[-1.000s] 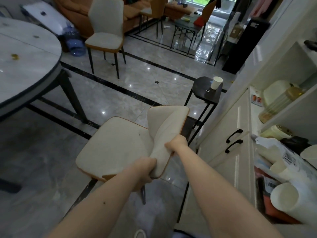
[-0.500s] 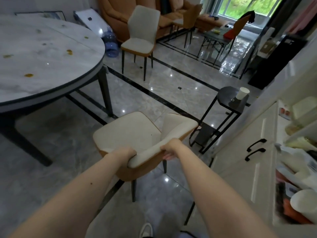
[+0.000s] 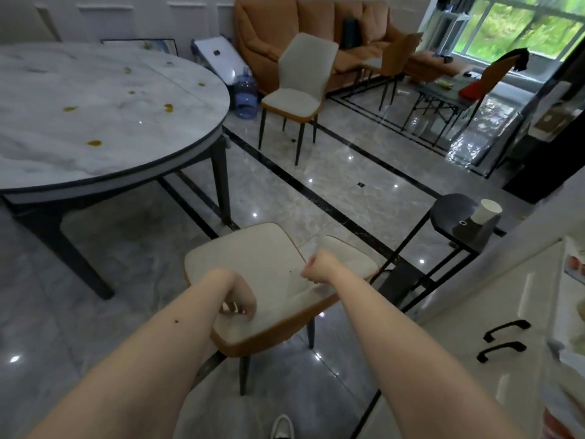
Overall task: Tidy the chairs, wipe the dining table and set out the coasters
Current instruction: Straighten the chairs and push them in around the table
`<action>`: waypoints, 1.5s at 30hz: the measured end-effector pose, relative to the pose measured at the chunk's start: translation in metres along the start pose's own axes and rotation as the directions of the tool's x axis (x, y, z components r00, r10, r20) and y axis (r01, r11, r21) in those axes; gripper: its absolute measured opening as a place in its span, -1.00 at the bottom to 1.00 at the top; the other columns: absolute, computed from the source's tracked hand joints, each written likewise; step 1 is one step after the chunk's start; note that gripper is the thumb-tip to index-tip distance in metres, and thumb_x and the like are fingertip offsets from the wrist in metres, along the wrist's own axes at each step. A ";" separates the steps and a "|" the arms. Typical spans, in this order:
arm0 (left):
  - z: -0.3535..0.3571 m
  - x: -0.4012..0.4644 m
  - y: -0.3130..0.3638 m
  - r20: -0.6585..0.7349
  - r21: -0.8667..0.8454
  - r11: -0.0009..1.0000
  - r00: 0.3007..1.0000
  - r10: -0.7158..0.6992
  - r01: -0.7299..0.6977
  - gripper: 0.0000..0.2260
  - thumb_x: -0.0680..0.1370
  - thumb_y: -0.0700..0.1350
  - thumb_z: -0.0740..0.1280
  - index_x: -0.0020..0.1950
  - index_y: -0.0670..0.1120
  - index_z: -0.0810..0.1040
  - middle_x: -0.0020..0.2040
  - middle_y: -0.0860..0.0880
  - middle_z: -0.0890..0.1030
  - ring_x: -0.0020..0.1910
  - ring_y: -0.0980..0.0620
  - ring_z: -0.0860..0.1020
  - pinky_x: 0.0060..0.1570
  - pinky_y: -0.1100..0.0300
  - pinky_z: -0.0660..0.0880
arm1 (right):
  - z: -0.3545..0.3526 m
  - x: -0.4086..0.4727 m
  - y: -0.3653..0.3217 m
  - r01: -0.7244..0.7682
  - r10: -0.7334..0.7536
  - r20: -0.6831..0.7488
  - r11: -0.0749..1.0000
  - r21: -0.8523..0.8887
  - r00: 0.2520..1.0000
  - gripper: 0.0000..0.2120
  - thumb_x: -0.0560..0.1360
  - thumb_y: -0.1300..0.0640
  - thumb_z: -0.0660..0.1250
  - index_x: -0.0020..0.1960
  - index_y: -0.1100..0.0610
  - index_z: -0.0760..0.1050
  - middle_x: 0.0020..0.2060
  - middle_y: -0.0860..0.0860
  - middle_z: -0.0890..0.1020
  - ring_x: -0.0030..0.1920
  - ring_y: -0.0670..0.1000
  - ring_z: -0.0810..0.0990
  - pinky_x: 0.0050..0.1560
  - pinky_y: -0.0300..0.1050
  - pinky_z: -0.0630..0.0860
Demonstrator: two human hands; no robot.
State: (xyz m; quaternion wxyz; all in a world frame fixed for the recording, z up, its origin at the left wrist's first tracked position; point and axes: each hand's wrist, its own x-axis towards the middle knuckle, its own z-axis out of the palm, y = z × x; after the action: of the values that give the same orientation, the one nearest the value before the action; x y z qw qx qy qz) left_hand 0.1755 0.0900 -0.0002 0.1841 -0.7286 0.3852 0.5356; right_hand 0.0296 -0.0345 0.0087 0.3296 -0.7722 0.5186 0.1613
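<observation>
- Both hands grip the backrest of the near chair [image 3: 253, 267]: the left hand [image 3: 239, 299] has its fingers curled over the top edge of the backrest at its left end, and the right hand [image 3: 316, 270] is closed in a fist round the same edge at its right end.
- The near chair stands on the floor [image 3: 316, 191] in front of the person, its cream seat pointing away towards the dining table [image 3: 95, 115]; two of its dark legs show under the orange shell.
- The seat's far edge lies near the dining table's right-hand leg but apart from it; the chair is not tucked under the tabletop.
- The dining table is round with a pale marble top and dark rim; several yellow-brown spots [image 3: 95, 142] lie scattered over it, most towards its right half.
- A second chair [image 3: 297, 90] of the same cream and orange stands well beyond the table's right edge, facing it.
- A blue water jug [image 3: 245, 96] sits on the floor between that chair and the table's far right edge.
- To the right of the near chair stands a small black side table [image 3: 456, 210], with a white paper cup [image 3: 486, 212] at its right edge.
- A white cabinet [image 3: 474, 312] with two black handles fills the lower right.
- An orange sofa [image 3: 316, 30] lines the far wall.
</observation>
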 end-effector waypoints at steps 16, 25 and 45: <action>-0.015 0.075 0.000 -0.380 0.054 0.996 0.924 -0.041 0.067 -0.53 0.61 -0.13 0.17 0.51 -0.17 0.17 0.51 -0.14 0.21 0.48 -0.10 0.22 0.43 0.09 0.18 | -0.011 0.083 -0.015 0.201 -0.170 0.117 0.918 -0.341 0.978 -0.66 0.59 0.17 0.24 0.32 0.29 0.41 0.30 0.20 0.46 0.28 0.16 0.46 0.31 -0.01 0.41; 0.001 0.111 -0.033 -0.544 0.122 0.933 0.809 -0.223 0.339 -0.65 0.58 -0.17 0.11 0.37 -0.06 0.38 0.34 -0.06 0.41 0.37 -0.05 0.32 0.28 0.07 0.30 | -0.009 0.138 -0.001 0.145 -0.102 0.105 0.773 -0.618 0.989 -0.57 0.57 0.21 0.16 0.44 0.15 0.27 0.42 0.16 0.30 0.40 0.15 0.31 0.42 0.02 0.28; 0.000 0.135 -0.001 -0.238 -0.152 0.883 0.851 -0.468 0.444 -0.58 0.54 -0.03 0.19 0.41 -0.04 0.34 0.42 -0.09 0.36 0.43 -0.12 0.27 0.44 -0.14 0.05 | -0.012 0.175 0.025 0.438 -0.107 0.494 0.645 -0.626 0.863 -0.54 0.59 0.05 0.20 0.45 0.16 0.29 0.41 0.13 0.34 0.40 0.15 0.33 0.38 0.03 0.32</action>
State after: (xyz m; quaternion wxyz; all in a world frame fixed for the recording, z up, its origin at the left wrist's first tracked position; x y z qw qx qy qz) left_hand 0.1944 0.0414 -0.1248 0.2187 -0.8723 0.1976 0.3902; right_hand 0.0774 -0.1704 -0.0947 0.1228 -0.8563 0.2052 0.4577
